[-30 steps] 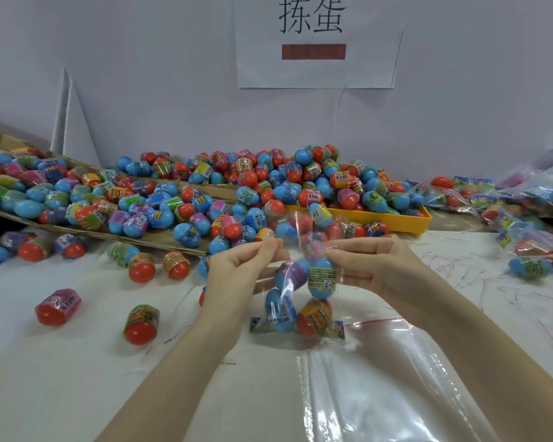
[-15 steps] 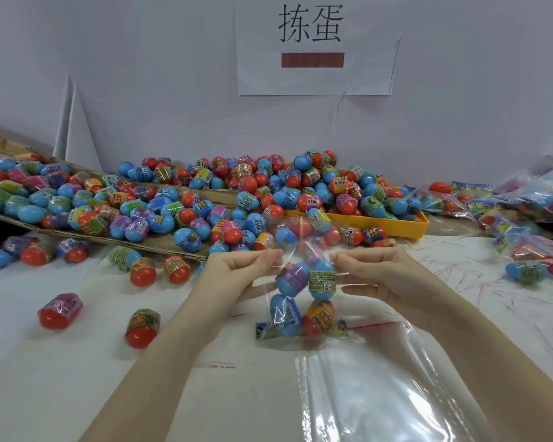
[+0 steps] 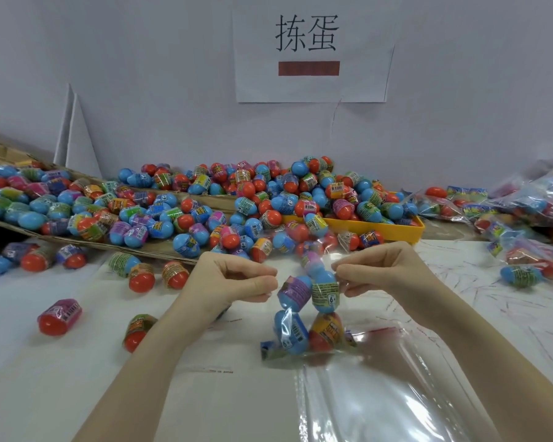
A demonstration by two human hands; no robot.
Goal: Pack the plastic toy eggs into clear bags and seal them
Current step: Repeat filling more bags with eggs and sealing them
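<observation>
My left hand is curled, thumb and fingertips pinched on the left top edge of the clear bag; my right hand pinches the opposite top edge the same way, so the thin, crinkly film hangs between them with its bottom near the white surface. Inside the bag I count four plastic toy eggs: a blue one with a purple wrap and a blue one with a green label above, a blue one and a yellow-wrapped one with an orange end below. All are smooth, rounded capsules banded with glossy printed sleeves.

Just below my right hand lies a stack of flat clear bags, shiny, with a red strip along one edge. On the surface to my left sit loose eggs: a purple-wrapped orange one, another orange one beside my forearm, and three more nearer the pile. Beyond them a big heap of blue and orange eggs, too many to count, spills over flattened cardboard and a yellow plastic tray. Filled bags pile up at the far right. A white paper sign with black characters hangs on the wall.
</observation>
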